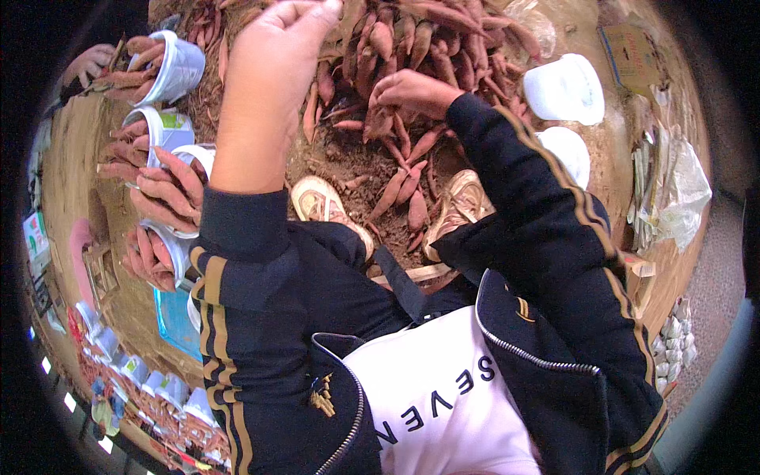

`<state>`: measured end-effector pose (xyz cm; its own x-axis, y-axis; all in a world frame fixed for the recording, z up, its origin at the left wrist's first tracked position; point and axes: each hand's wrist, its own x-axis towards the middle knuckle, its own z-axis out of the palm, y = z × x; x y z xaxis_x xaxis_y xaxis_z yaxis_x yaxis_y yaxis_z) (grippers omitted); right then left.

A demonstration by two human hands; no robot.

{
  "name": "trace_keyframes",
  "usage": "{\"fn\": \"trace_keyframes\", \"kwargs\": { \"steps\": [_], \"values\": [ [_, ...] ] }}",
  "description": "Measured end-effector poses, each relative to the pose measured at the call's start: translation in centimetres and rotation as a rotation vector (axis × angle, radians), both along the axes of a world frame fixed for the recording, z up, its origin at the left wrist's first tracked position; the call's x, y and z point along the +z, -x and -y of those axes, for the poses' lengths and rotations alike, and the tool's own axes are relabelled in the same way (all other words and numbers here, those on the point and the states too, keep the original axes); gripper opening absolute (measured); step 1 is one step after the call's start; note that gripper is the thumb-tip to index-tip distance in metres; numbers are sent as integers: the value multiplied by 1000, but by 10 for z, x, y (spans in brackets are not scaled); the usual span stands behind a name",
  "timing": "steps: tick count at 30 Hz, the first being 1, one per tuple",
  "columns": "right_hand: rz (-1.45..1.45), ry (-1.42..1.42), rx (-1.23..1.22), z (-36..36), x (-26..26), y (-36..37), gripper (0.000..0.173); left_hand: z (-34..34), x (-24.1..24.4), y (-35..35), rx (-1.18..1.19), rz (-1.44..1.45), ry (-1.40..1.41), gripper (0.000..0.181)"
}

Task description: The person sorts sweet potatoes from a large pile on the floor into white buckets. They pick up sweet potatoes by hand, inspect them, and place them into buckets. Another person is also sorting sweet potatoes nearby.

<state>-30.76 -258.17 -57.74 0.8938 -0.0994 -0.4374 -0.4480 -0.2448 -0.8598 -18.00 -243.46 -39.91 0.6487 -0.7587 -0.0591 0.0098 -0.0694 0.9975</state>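
Before me is a large heap of reddish sweet potatoes. My left hand is raised over the heap's left side with curled fingers; the frame's top edge cuts it off, so whether it holds anything is unclear. Lower and to the right, my right hand has its fingers bent down around a blurred, soil-brown sweet potato at the front of the heap. Several loose sweet potatoes lie on the dark soil between my shoes.
Plastic buckets filled with sweet potatoes line my left side, where another person's hand reaches in. White buckets stand at right, near a cardboard box and clear plastic bags. A blue container sits at lower left.
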Motion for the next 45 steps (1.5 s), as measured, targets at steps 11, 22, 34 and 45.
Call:
{"fn": "trace_keyframes", "kwargs": {
  "steps": [11, 22, 34, 45],
  "values": [
    [903, 682, 221, 8, 222, 98, 28, 16, -26, 64, -402, 705, 134, 51],
    [479, 49, -811, -17, 198, 115, 29, 21, 2, 128, -394, 274, -198, 36],
    [593, 1233, -568, -8, 184, 113, 19, 35, 7, 132, -302, 295, -151, 14],
    [790, 1176, -203, -23, 178, 97, 18, 12, -10, 100, -586, -510, -204, 25]
  ]
}}
